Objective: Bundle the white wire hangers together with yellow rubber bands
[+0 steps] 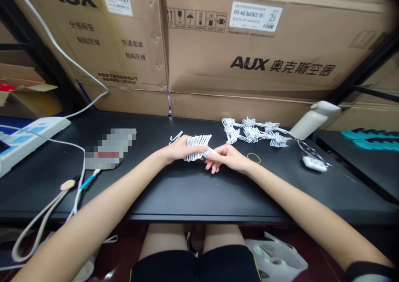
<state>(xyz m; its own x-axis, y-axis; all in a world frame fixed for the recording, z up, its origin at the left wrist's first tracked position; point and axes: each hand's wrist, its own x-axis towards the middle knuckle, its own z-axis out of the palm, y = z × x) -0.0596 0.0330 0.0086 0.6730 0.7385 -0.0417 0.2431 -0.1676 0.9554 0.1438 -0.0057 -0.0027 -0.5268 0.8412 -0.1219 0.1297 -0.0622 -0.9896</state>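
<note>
Over the middle of the black table, my left hand (pixel 177 149) is closed around a row of white wire hooks (pixel 197 142), stacked side by side with their curved ends showing. My right hand (pixel 230 157) pinches the straight ends of the same hooks between thumb and fingers; its lower fingers hang a little apart. Just behind my left hand lie a few loose white hooks (pixel 176 136). A yellow rubber band (pixel 254 158) rests on the table near my right wrist. Several bundles of white hooks (pixel 251 133) sit in two rows farther back on the right.
Large cardboard boxes (pixel 199 61) stand along the back. To the right are a pale bottle (pixel 314 119) lying tilted and a small white case (pixel 314 164). At left are a power strip (pixel 34 136), white cables and a blurred-out object (pixel 109 153).
</note>
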